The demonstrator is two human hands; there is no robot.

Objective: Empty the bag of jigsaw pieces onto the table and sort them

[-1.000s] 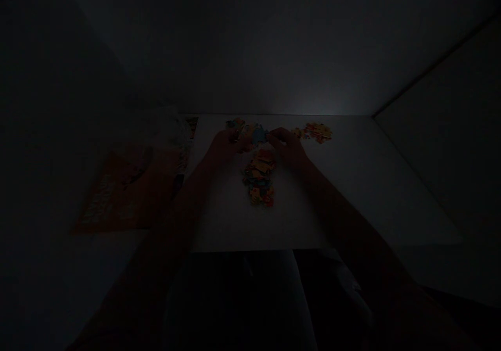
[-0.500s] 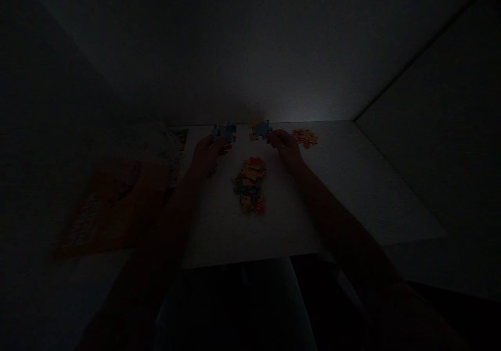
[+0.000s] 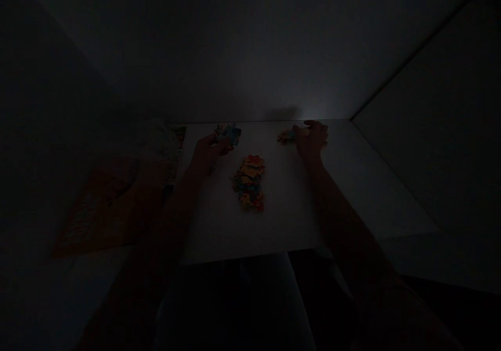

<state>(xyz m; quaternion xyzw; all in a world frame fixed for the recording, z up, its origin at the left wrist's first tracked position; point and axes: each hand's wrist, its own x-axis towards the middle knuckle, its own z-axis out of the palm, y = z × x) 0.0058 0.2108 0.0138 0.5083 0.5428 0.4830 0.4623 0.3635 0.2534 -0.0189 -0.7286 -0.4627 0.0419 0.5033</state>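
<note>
The scene is very dark. My left hand [image 3: 211,147] is closed on blue puzzle pieces [image 3: 229,133] near the back left of the white table; how many it holds I cannot tell. At the back right, my right hand [image 3: 312,138] is over a small pile of puzzle pieces [image 3: 287,136], its thumb apart from the fingers. A blue and yellow piece shows beside the thumb, and the hand hides part of this pile. Between my forearms lies a longer heap of overlapping puzzle pieces [image 3: 250,183], yellow, red and blue.
An orange package [image 3: 105,205] with pale lettering lies at the left, with crumpled clear plastic [image 3: 156,137] behind it. A colourful printed edge [image 3: 179,139] shows by the white table's [image 3: 289,225] left side. A wall runs along the back, and a panel stands at the right.
My right hand has moved right, from the middle to the right-hand pile, and its blue and yellow piece is now there. The left hand stays put; its pieces are tilted differently.
</note>
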